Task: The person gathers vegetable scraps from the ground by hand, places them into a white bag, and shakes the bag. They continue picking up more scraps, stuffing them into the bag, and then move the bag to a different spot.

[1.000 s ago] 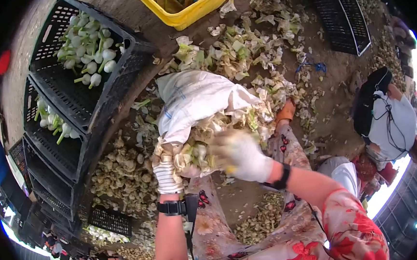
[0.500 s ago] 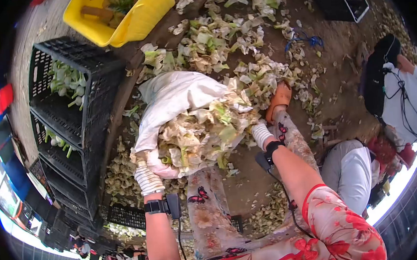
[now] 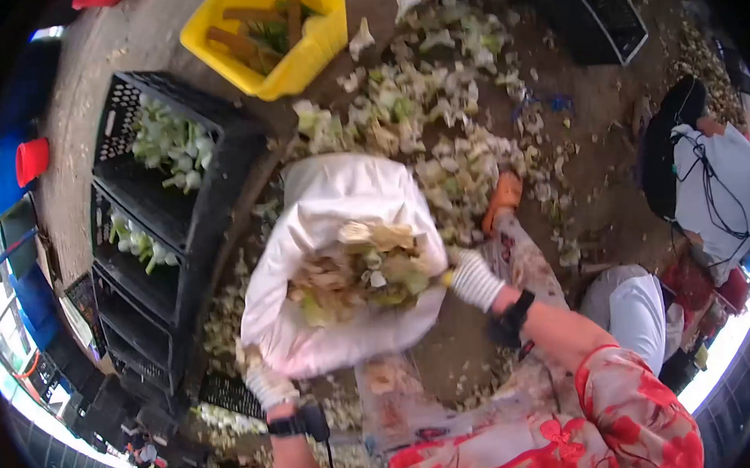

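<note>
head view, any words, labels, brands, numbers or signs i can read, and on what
No text can be read.
White sack: no legible print.
Yellow tub: no lettering visible.
Black wristbands: too blurred to tell.
Far background: too small and blurred to read.

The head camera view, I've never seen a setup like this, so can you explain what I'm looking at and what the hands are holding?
There's no robot here: a person wears a camera on their head, looking forward and down past their own arms. The dark round border is the picture's edge. Both hands wear pale gloves. The left hand is at the near left corner of a white sack, the right hand at its right side; blur hides how firmly each grips. Dry leaves show in its mouth. More leaf scraps litter the ground, near black crates and a yellow tub.
</note>
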Motion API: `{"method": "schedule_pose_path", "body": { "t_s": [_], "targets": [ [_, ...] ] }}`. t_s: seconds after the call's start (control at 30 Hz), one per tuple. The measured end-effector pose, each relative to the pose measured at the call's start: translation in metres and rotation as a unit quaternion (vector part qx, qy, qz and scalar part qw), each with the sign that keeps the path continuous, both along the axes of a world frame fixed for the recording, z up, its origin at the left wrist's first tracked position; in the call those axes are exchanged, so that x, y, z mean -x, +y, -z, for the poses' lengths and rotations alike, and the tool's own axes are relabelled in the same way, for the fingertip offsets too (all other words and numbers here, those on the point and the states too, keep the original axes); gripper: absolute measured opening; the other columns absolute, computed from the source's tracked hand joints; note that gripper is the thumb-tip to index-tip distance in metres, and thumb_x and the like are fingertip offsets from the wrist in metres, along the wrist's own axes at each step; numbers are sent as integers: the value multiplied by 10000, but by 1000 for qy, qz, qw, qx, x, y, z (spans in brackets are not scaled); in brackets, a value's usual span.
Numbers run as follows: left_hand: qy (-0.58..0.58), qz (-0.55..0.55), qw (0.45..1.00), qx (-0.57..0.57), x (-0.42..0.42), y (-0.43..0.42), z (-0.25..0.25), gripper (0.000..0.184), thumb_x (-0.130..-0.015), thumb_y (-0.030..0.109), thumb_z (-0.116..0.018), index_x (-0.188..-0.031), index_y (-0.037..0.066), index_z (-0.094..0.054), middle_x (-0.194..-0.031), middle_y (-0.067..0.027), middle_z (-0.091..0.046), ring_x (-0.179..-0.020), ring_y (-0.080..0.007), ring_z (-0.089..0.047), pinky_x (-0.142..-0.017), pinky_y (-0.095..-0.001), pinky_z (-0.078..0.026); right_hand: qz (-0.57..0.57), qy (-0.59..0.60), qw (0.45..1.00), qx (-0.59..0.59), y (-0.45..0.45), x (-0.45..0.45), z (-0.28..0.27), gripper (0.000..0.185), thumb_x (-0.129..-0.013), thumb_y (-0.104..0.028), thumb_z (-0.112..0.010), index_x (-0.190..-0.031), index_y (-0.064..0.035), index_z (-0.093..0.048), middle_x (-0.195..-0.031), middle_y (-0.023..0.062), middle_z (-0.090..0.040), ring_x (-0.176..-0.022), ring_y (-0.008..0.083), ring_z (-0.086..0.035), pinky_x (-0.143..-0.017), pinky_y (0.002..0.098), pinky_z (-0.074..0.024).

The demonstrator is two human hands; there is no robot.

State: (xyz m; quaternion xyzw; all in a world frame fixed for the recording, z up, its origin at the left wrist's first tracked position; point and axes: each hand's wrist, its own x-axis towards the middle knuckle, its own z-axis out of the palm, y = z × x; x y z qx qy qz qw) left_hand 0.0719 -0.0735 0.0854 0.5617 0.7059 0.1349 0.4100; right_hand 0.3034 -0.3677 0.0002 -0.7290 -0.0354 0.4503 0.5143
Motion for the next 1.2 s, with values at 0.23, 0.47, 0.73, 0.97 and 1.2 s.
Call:
{"method": "schedule_pose_path", "body": {
  "t_s": [0.23,0.47,0.73,0.97,1.2],
  "targets": [
    [34,-100,991,-88,117,55,-108,337,-858,239,-463,-1030,-46,-516,-1018,-80,-530,-913,-135,-489,-856,-259,-385,-161,171,961,-143,94,25,-141,319,-731,-249,-649,-912,6,-584,-756,92,-614,-721,146,-564,-674,285,-466],
    [97,-170,960,-198,130,97,-192,326,-894,164,-374,-1133,-36,-472,-1065,-101,-502,-948,-166,-438,-888,-241,-341,-273,129,929,-216,163,133,-152,243,-746,-200,-567,-905,-19,-541,-814,167,-576,-734,294,-563,-660,355,-443],
    [83,-95,975,-183,213,174,43,278,-841,115,-509,-1091,-6,-530,-981,-36,-550,-842,-145,-489,-779,-265,-408,-355,77,927,90,83,127,-24,367,-750,-253,-483,-1063,-67,-523,-912,221,-578,-844,357,-562,-700,404,-449],
    [254,41,951,-171,157,106,8,512,-741,210,-593,-1180,-4,-440,-1066,-164,-534,-925,-292,-525,-821,-351,-409,-202,72,907,363,-136,-17,75,390,-801,-183,-465,-1184,-110,-462,-929,198,-578,-828,297,-572,-703,366,-442],
    [72,288,933,-206,-11,-156,57,601,-780,244,-603,-1272,41,-325,-1185,-182,-448,-1050,-294,-477,-831,-352,-440,154,161,814,536,-352,-100,184,558,-811,-359,-470,-1244,-18,-383,-1256,179,-418,-1117,309,-432,-871,350,-378]
  ]
}}
